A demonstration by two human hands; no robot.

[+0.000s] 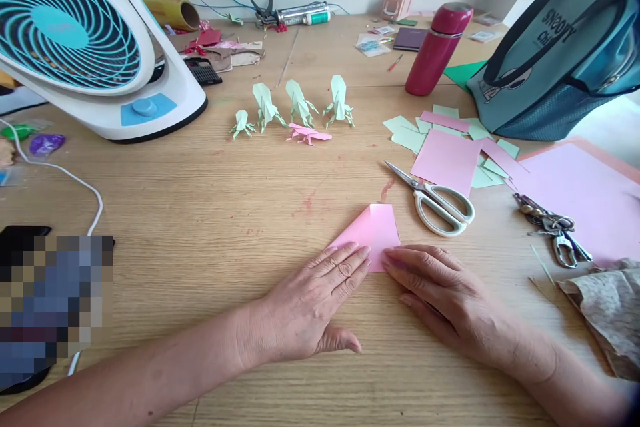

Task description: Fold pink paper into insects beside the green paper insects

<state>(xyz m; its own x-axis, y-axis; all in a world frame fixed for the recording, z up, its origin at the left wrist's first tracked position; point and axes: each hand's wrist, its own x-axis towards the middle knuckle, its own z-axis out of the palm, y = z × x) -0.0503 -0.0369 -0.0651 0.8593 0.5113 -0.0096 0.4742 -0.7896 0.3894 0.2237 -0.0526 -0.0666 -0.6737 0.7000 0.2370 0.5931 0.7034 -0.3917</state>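
Note:
A small folded pink paper [373, 228] lies on the wooden table [200, 213] in front of me. My left hand [315, 300] rests flat with its fingers stretched out, the fingertips pressing the paper's lower left edge. My right hand [440, 293] also lies flat, its fingertips on the paper's lower right corner. Neither hand grips anything. Beyond the paper stand several folded green paper figures [300, 107] and one pink figure [307, 135].
White-handled scissors [435, 200] lie right of the paper, with pink and green paper sheets [450, 157] and keys [553, 227] beyond. A red flask [437, 47], a teal bag [555, 53], a desk fan [85, 40] with its white cable, and crumpled brown paper [605, 307] surround the work area.

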